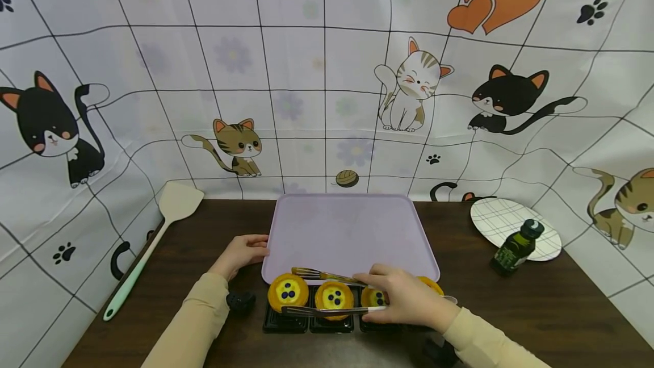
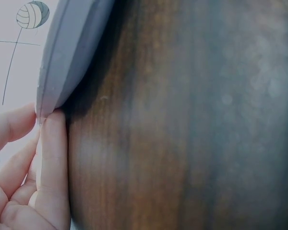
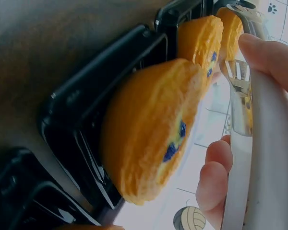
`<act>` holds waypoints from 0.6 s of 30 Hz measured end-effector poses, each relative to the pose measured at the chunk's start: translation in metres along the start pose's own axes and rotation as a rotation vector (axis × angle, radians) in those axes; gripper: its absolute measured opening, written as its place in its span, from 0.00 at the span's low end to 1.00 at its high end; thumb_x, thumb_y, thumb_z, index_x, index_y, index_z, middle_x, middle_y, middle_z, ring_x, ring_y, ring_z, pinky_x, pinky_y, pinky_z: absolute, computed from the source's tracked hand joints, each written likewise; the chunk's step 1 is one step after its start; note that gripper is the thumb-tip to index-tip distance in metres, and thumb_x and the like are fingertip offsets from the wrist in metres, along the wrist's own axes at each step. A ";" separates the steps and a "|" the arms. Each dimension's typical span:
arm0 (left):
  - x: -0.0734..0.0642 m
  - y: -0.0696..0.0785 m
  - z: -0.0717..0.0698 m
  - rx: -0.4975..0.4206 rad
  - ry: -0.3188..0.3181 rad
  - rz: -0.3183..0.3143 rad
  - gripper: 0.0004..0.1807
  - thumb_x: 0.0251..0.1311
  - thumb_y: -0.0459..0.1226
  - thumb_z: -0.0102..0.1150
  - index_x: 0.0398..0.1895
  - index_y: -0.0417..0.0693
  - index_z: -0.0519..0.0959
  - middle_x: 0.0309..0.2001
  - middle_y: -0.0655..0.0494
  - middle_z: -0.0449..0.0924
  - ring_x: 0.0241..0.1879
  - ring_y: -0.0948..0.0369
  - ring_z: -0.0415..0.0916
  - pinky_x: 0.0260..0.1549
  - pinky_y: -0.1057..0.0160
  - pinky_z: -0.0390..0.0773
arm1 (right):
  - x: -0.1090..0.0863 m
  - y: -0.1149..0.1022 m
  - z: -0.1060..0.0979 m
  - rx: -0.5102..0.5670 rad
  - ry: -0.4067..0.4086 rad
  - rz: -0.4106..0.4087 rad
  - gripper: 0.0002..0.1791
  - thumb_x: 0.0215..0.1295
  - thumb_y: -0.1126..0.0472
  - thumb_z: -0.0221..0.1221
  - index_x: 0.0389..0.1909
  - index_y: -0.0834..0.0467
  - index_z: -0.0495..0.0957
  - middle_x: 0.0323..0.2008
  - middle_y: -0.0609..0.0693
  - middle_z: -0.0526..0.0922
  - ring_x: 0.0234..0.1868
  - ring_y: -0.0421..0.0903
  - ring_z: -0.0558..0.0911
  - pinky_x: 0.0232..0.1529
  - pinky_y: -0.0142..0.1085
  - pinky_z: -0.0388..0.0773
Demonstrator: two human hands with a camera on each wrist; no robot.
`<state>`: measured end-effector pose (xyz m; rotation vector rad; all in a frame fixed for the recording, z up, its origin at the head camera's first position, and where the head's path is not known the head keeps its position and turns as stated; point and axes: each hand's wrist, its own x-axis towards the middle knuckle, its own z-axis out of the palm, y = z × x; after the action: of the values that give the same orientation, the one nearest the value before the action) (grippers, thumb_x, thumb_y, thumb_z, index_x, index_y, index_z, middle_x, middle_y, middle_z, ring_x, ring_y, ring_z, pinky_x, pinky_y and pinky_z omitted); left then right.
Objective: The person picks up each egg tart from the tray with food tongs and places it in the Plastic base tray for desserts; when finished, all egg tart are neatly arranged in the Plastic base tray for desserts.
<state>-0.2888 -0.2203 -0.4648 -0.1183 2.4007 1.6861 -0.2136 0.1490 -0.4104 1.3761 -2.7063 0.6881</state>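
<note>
My left hand pinches the left rim of a lilac tray; in the left wrist view the fingertips grip the tray's edge. A pair of metal tongs is held in my right hand, its two arms spread and pointing left over the tarts. One tong end shows fork-like slots in the right wrist view. Several yellow tarts with dark blue berries, among them a left tart and a middle tart, sit in black plastic holders. My right hand partly hides the tarts at right.
A cream spatula with a green handle leans at the left. On the right, a dark green bottle stands before a white checked plate. A cat-print sheet hangs behind the dark wooden table.
</note>
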 end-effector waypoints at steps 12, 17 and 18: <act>0.000 0.001 -0.002 0.003 -0.010 -0.007 0.27 0.59 0.32 0.60 0.61 0.31 0.69 0.49 0.39 0.77 0.42 0.59 0.79 0.48 0.58 0.80 | 0.000 -0.003 0.009 -0.016 -0.017 0.021 0.34 0.50 0.46 0.70 0.57 0.56 0.77 0.36 0.44 0.74 0.28 0.32 0.65 0.26 0.22 0.65; -0.001 0.001 -0.001 0.008 -0.008 -0.002 0.26 0.60 0.31 0.60 0.61 0.30 0.69 0.50 0.38 0.77 0.42 0.58 0.79 0.48 0.57 0.80 | -0.001 -0.003 0.010 -0.019 -0.031 0.038 0.33 0.50 0.46 0.70 0.57 0.56 0.77 0.36 0.44 0.74 0.27 0.32 0.65 0.25 0.22 0.65; -0.001 0.001 -0.001 0.008 -0.011 0.001 0.26 0.60 0.31 0.59 0.61 0.30 0.68 0.50 0.38 0.76 0.42 0.58 0.79 0.48 0.57 0.80 | -0.001 -0.003 0.010 -0.021 -0.034 0.042 0.33 0.50 0.45 0.69 0.57 0.56 0.77 0.36 0.43 0.73 0.27 0.32 0.65 0.24 0.22 0.64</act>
<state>-0.2878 -0.2208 -0.4637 -0.1067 2.3997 1.6735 -0.2088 0.1437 -0.4187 1.3419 -2.7682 0.6436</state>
